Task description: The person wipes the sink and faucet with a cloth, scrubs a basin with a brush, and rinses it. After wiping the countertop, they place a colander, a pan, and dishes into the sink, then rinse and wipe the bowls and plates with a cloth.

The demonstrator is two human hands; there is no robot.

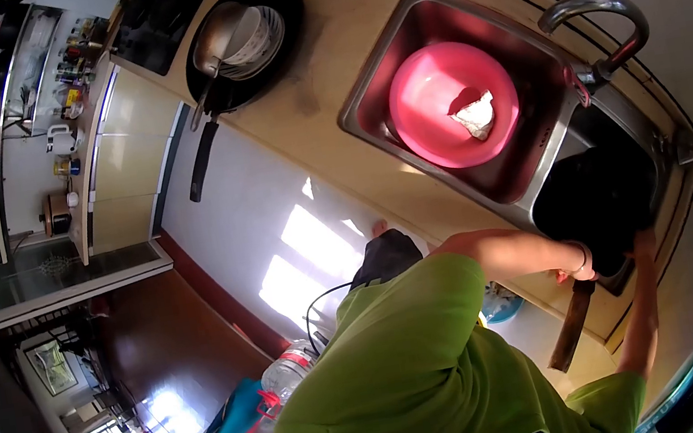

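A black pan [589, 192] with a wooden handle [573, 327] lies tilted in the smaller sink basin. My left hand [582, 262], with a band at its wrist, is closed around the base of that handle at the pan's near edge. Across from it, my right hand [642, 242] reaches to the pan's right side, its fingers dark and mostly hidden. In the larger basin [361, 105], a pink bowl [419, 128] holds a whitish cloth-like piece [476, 116].
The faucet [603, 3] curves over the sink's back edge. On the counter [335, 28], a black wok [286, 8] holds stacked bowls [256, 45] and a metal ladle [215, 42]; its handle overhangs the front edge. A stove [160, 15] stands beyond it.
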